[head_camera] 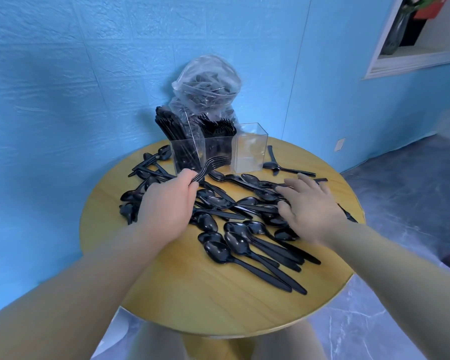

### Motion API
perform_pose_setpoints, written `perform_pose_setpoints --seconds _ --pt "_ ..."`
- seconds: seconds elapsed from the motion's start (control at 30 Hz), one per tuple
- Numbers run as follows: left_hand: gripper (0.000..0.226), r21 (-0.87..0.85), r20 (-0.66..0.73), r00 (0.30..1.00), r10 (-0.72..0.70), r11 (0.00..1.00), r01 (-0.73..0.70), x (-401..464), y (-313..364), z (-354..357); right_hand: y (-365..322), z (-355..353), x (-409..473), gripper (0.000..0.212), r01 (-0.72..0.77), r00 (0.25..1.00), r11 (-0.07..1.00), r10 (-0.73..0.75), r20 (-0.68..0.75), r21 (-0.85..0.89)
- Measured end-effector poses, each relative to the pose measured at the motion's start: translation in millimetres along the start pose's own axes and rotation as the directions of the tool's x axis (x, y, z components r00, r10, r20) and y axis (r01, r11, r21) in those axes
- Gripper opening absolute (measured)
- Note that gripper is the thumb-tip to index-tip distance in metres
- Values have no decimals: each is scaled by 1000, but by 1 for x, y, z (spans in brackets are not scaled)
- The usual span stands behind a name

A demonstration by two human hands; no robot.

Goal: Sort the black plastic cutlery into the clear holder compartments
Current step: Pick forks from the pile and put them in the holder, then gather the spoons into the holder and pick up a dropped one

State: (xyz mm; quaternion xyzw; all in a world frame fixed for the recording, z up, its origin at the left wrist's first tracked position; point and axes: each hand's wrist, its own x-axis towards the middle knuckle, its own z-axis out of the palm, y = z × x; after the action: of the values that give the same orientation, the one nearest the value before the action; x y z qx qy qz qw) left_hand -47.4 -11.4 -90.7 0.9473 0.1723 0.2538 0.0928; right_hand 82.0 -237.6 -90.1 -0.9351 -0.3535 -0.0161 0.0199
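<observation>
Head view: round wooden bench (192, 302) strewn with black spoons (234, 245) just before the clear holder (218, 149). Left hand (166, 203) clamped round a bundle of forks (213, 163), tines touching the holder's front. Right hand (312, 206) spread flat, fingers straight, over spoons right of that. Behind the holder, clear bag (208, 84) of cutlery.

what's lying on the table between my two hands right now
In the head view, a loose pile of black spoons and a few knives covers the table between the left hand, which grips a bunch of forks, and the open right hand.
</observation>
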Motion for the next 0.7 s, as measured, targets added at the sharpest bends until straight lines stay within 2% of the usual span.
perform_pose_setpoints --seconds 0.07,0.13,0.2,0.27,0.33,0.4,0.47,0.6,0.7 --pt "28 -26 36 999 34 999 -33 0 11 1 10 -1 -8 51 -57 997 997 60 54 -56" --pt "34 -43 81 993 88 995 -85 -3 24 2 12 0 -14 51 -77 987 996 81 137 -37" --pt "52 -39 141 984 110 994 -106 -8 36 2 9 5 -18 51 -55 978 998 54 201 0" --pt "74 4 215 971 103 994 -106 -13 44 2 7 11 -19 50 -30 980 998 19 200 50" --pt "84 61 266 958 106 990 -126 -16 48 3 10 12 -20 50 -44 991 996 34 126 74" --pt "87 111 286 953 102 984 -139 -18 47 4 16 10 -22 51 -98 994 993 95 55 60" --pt "89 163 285 956 75 979 -125 -18 45 5 19 8 -23 52 -115 991 993 112 69 34" --pt "83 265 272 962 10 960 -85 -14 40 3 12 8 -22 52 -43 988 995 30 150 88" --pt "82 323 253 967 -40 945 -46 -9 33 -1 9 7 -23 52 -6 996 992 -6 94 128"
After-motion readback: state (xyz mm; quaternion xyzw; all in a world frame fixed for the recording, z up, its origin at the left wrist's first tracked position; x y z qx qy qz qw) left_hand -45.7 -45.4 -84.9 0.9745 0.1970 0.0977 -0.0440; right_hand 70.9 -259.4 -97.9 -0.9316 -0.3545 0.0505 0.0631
